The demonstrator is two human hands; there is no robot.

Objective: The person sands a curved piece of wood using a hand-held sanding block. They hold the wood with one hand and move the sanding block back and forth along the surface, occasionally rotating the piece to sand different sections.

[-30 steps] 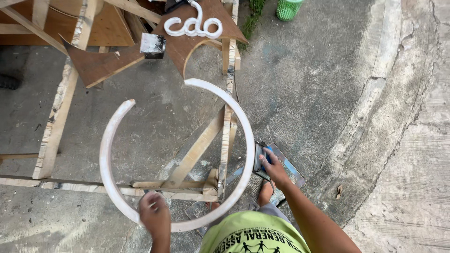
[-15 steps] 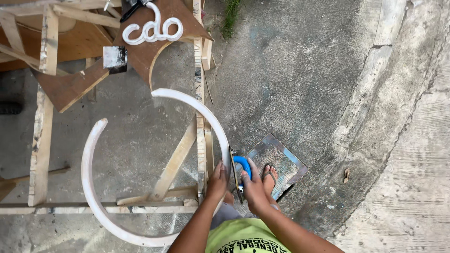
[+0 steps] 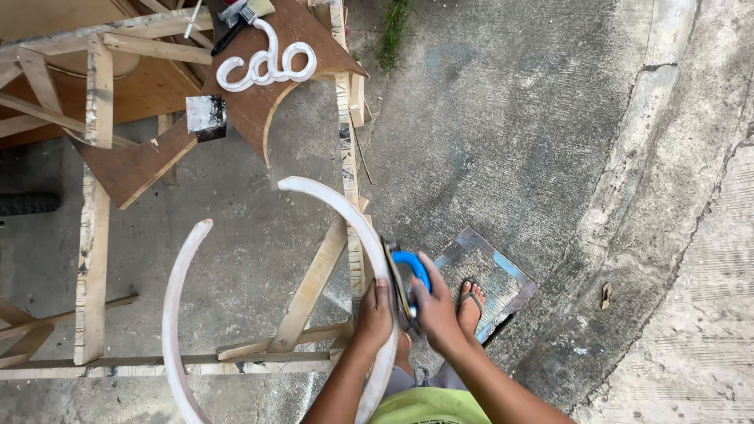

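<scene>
White ring (image 3: 330,206): large open arc of pale painted board, lying across the wooden frame (image 3: 93,235), gap at 11 o'clock, right limb running down to 6 o'clock

Left hand (image 3: 375,316): grip clenched on the ring's right limb, at 5 o'clock of the arc, fingers wrapped over the edge

Right hand (image 3: 434,308): grip grasping a power tool with a blue handle (image 3: 412,271), just beside the left hand at its 3 o'clock; the tool's dark flat body stands against the ring's outer edge

Wooden frame: rough slatted timber, open in the middle with concrete floor (image 3: 534,118) showing through, one diagonal brace passing under the ring

Brown board offcuts (image 3: 259,102): at 12 o'clock on the frame, curved cut on one edge

White cut-out shape (image 3: 265,64): looping script piece lying on the brown board at 12 o'clock, well apart from the hands

Small grey block (image 3: 206,115): on the board edge at 11 o'clock

Foot in a sandal (image 3: 471,306): at 3 o'clock of the right hand, resting on a square metal floor cover (image 3: 503,275)

Green shirt (image 3: 428,407): at 6 o'clock, bottom edge of view
</scene>
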